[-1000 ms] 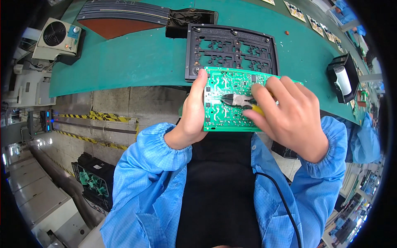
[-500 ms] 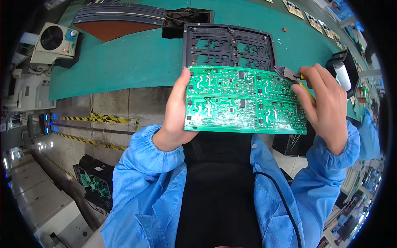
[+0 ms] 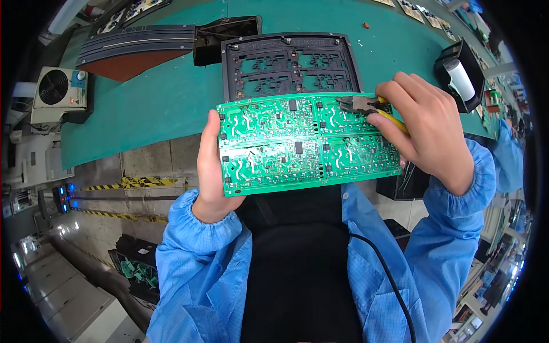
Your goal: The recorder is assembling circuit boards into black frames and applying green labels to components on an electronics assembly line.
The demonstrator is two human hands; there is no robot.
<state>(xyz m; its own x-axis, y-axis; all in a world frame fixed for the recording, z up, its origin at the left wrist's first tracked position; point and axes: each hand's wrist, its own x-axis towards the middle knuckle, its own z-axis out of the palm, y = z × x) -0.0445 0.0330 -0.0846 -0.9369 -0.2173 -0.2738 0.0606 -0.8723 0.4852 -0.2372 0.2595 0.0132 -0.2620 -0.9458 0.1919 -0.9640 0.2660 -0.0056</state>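
A green circuit board panel (image 3: pixel 269 166), divided into several sections and dotted with solder joints and small chips, is held up in front of me. My left hand (image 3: pixel 211 166) grips its left edge, thumb along the side and the other fingers hidden beneath. In my right hand (image 3: pixel 426 123) is a pair of cutting pliers (image 3: pixel 361 104) with yellow handles. Their metal jaws lie over the upper right section of the panel; whether they touch it I cannot tell. Just behind the panel a black fixture frame (image 3: pixel 289 43) with cut-out pockets rests on the green table mat.
Beyond the frame, a dark curved holder (image 3: pixel 137 48) and a black open box (image 3: pixel 226 40) lie on the mat (image 3: pixel 143 114). A fan unit (image 3: pixel 60 91) stands left. To the right is a black bin with a white roll (image 3: pixel 459 80). A crate of green scraps (image 3: pixel 137 271) sits low left.
The panel has shifted left and slightly down in view. The pliers' jaws have moved from the panel's upper right edge inward over its surface.
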